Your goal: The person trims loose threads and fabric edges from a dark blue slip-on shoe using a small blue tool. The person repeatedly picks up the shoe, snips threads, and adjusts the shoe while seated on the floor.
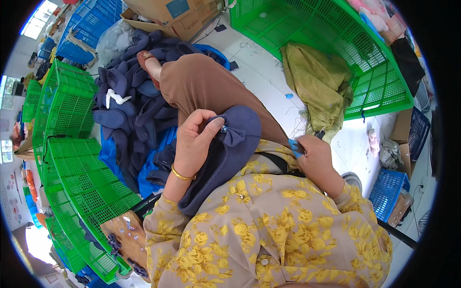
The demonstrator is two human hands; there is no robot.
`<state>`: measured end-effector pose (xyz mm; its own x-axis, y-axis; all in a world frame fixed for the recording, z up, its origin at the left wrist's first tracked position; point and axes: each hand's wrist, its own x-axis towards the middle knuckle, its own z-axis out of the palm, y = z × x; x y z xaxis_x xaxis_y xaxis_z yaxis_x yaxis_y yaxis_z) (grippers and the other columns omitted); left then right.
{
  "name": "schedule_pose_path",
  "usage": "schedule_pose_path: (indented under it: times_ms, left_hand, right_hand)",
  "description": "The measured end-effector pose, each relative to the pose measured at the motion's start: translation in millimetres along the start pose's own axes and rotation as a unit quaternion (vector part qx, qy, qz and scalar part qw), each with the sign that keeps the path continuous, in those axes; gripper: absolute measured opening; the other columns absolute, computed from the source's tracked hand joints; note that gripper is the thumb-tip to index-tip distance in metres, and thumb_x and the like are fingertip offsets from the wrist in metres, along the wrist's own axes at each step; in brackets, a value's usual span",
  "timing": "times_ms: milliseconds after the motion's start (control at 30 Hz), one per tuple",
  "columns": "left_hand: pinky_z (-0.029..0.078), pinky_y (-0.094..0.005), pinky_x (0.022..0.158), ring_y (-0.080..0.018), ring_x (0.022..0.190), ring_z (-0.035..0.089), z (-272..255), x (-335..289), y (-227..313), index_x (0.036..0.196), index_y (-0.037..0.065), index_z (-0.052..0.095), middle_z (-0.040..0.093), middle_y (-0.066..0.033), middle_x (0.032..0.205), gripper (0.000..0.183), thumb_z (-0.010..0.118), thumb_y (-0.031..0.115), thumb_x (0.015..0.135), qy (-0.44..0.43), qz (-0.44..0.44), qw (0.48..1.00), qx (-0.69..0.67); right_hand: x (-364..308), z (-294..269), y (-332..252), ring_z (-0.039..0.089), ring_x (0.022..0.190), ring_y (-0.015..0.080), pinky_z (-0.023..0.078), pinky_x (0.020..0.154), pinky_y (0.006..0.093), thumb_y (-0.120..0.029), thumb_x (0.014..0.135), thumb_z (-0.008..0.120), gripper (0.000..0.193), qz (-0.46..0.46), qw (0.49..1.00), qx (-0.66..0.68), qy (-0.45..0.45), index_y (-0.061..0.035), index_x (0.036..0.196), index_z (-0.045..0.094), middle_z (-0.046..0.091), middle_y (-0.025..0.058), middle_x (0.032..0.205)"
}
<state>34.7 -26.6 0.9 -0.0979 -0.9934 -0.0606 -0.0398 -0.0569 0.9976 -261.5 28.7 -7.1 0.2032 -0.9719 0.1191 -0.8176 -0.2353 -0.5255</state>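
My left hand [191, 144], with a gold bangle at the wrist, grips a navy fabric slipper [246, 126] over my lap. Its thumb presses beside a small fabric bow [234, 137] on the slipper's upper, where a tiny shiny bit shows. To the right of the slipper, my right hand [318, 162] is closed round a small tool with a bright blue part [296, 148]. Most of that tool is hidden in the fist, so its kind cannot be made out. A gap separates the right hand from the slipper.
A large heap of navy slippers [113, 117] lies on a blue sheet [110, 153] to the left. Green crates [72, 96] stand beyond it. An olive sack [314, 77] hangs from a big green crate [384, 91]. Beside my left elbow is a wooden board [127, 240].
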Motion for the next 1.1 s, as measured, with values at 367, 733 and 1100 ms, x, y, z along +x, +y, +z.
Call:
schedule_pose_path:
  times_ms: [367, 733, 1100]
  left_hand:
    - [0.041, -0.0167, 0.063, -0.0017, 0.071, 0.052, 6.3, -3.3, 1.0, 0.092, 0.002, 0.067, 0.06, 0.0047, 0.078, 0.008, 0.07, 0.008, 0.09, 0.007, 0.001, 1.0, -0.019]
    - [0.045, -0.0177, 0.066, -0.0032, 0.074, 0.055, -4.3, 4.1, 12.4, 0.099, 0.001, 0.068, 0.063, 0.0035, 0.083, 0.011, 0.066, 0.011, 0.094, -0.062, -0.053, 0.996, 0.024]
    - [0.047, -0.0192, 0.071, -0.0031, 0.079, 0.056, -3.4, 35.0, 19.9, 0.098, 0.002, 0.065, 0.063, 0.0035, 0.086, 0.01, 0.064, 0.012, 0.095, -0.229, -0.125, 0.964, 0.06]
  right_hand:
    - [-68.1, -6.1, 73.0, 0.053, 0.057, 0.0412, 0.043, 0.055, 0.0447, -0.021, 0.085, 0.063, 0.028, 0.202, 0.966, -0.002, -0.161, 0.0015, 0.07, 0.062, 0.055, 0.0215, 0.063]
    - [20.6, -5.6, 0.2, 0.04, 0.063, 0.0065, 0.037, 0.057, 0.0249, -0.015, 0.09, 0.068, 0.018, 0.138, 0.948, 0.277, -0.08, -0.0096, 0.106, 0.064, 0.051, -0.0012, 0.07]
    - [50.7, -12.8, -69.2, 0.043, 0.053, 0.0195, 0.036, 0.051, 0.0317, -0.006, 0.085, 0.07, 0.022, -0.164, 0.925, 0.336, -0.072, -0.0035, 0.07, 0.054, 0.048, 0.0064, 0.063]
